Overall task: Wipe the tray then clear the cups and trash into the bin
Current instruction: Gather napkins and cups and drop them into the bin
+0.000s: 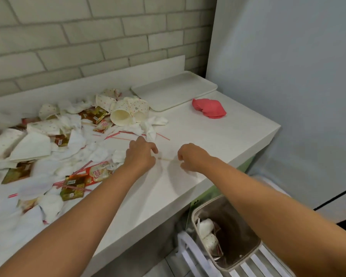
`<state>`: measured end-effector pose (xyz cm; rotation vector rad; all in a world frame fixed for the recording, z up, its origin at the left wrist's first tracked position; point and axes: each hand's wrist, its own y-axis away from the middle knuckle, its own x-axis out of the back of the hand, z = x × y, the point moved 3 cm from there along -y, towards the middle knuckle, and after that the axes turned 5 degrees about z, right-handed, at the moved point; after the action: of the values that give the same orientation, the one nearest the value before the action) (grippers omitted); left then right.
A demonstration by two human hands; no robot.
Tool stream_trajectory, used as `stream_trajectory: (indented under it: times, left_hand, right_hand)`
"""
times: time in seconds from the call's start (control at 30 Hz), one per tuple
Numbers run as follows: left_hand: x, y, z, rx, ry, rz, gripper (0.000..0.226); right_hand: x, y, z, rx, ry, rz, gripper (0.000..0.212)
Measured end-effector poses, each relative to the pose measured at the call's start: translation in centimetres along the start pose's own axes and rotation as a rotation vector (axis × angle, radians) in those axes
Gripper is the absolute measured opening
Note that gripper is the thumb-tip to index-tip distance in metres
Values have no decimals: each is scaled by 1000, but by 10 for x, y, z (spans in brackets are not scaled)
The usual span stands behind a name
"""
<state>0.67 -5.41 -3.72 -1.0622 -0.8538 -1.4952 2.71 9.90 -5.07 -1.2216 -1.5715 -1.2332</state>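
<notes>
While both hands (142,154) (190,156) pinch a thin pale stick (168,159), dotted cups (121,114) lie crumpled nearby.

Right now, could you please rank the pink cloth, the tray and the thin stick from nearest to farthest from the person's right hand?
1. The stick: at the fingertips of the right hand, just to its left.
2. The pink cloth: beyond the hand, on the right side of the counter.
3. The tray: farthest, behind the cloth, against the wall.
</notes>
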Motion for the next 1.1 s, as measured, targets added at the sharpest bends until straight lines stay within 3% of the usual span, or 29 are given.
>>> stream_trajectory:
  times: [0.07, 0.17, 0.27, 0.43, 0.57, 0.7, 0.83, 0.97, 1.1]
  left_hand:
    - [8, -7, -19, 33, -172, 2, 37]
    - [11, -13, -45, 116, -303, -95, 55]
    - [2, -15, -59, 140, -260, -170, 52]
    - [-1, -33, -62, 97, -145, -11, 32]
    - [9, -55, -60, 99, -62, 118, 23]
    - [21, -83, -55, 22, -31, 214, 26]
    - [17, -109, -54, -73, -36, 130, 36]
    - [6, -119, -64, -18, -125, 1, 44]
    - [4, -121, -70, -15, -146, -39, 41]
  right_hand:
    - [-1, -6, -4, 11, 46, -12, 9]
    - [2, -12, -10, 18, 96, -44, 25]
    - [4, -11, -15, 58, 146, -102, 32]
    - [-1, -14, -19, 122, 115, -148, 12]
    - [-4, -18, -20, 176, 115, -153, 29]
    - [-2, -25, -18, 268, 128, -139, 22]
    - [6, -33, -14, 322, 202, -129, 23]
    - [9, -40, -6, 303, 301, -117, 18]
    - [6, -44, 0, 192, 198, -208, 23]
